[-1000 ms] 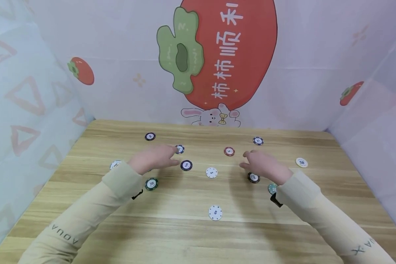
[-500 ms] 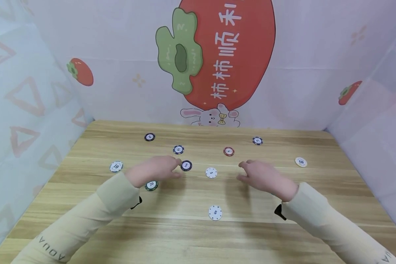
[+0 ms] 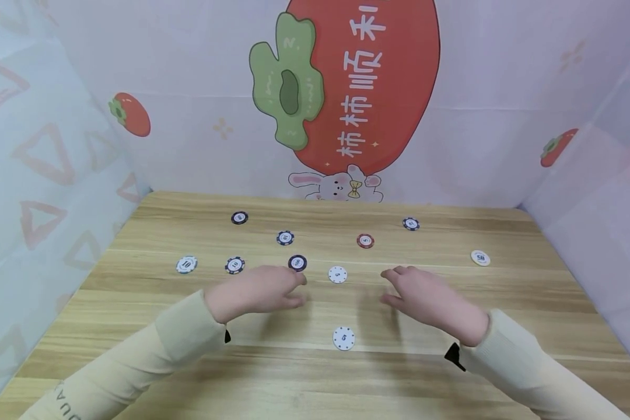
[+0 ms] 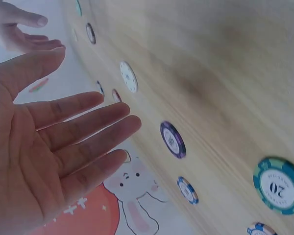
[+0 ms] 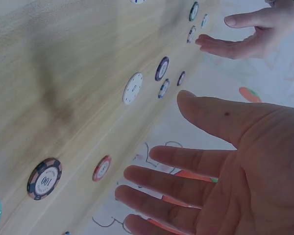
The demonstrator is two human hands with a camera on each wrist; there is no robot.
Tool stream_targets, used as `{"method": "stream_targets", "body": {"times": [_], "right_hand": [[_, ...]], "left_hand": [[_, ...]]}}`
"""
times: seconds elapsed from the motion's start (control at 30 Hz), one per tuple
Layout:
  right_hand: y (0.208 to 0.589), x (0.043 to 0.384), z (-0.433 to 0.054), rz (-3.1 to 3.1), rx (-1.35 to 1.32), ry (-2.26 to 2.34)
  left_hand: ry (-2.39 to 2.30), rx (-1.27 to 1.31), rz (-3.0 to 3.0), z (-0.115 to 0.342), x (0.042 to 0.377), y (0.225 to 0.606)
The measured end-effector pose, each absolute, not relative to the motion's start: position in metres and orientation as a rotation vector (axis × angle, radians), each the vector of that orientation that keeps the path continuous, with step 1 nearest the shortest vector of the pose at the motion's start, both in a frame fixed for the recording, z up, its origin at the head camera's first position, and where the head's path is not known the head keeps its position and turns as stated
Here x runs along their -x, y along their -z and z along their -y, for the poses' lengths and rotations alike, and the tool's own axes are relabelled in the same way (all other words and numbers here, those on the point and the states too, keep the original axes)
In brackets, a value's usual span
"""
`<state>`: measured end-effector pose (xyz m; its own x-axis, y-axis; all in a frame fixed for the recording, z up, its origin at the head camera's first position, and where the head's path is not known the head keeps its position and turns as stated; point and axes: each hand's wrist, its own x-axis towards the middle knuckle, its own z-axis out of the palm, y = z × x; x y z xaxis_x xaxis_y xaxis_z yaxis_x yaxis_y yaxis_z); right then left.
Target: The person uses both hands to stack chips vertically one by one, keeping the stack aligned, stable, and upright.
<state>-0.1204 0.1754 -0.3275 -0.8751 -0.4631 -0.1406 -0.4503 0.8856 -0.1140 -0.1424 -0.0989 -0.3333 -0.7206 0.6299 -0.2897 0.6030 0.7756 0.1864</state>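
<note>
My left hand [image 3: 262,290] hovers over the wooden table with nothing in its grasp. Its palm and spread fingers show in the left wrist view, apart from the chips. Nearest it lies a purple poker chip [image 3: 297,263], just beyond the fingertips. A green 20 chip [image 4: 278,186] is hidden beneath this hand in the head view. To the right, my right hand [image 3: 430,300] also floats, fingers extended and holding nothing. A dark 100 chip [image 5: 44,178] lies under it, covered in the head view. Between the hands are two white 5 chips, one farther away [image 3: 338,275] and one nearer [image 3: 343,338].
Several more chips lie flat and scattered: a red one [image 3: 365,241], blue ones at the back right [image 3: 411,224] and back left [image 3: 285,238], and a white 50 [image 3: 480,258]. Printed cloth walls [image 3: 189,146] enclose the table [image 3: 294,379] behind and on both sides.
Both hands have drawn back toward the person, the left also shifting rightward. A blue-edged 10 chip at left has come into sight, while the green 20 chip became covered. The chips have stayed put.
</note>
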Motion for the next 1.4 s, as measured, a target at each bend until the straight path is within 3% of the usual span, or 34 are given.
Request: {"method": "stream_targets", "body": {"times": [0.63,1.4], "right_hand": [[0.346,0.133,-0.204,-2.885,0.623,0.286],[0.376,0.151,-0.218,-2.939,0.565,0.339]], "left_hand": [[-0.214,-1.219,-2.557,0.064,0.111,0.346],[-0.532,-0.954,-2.586,0.046,0.103,0.379]]}}
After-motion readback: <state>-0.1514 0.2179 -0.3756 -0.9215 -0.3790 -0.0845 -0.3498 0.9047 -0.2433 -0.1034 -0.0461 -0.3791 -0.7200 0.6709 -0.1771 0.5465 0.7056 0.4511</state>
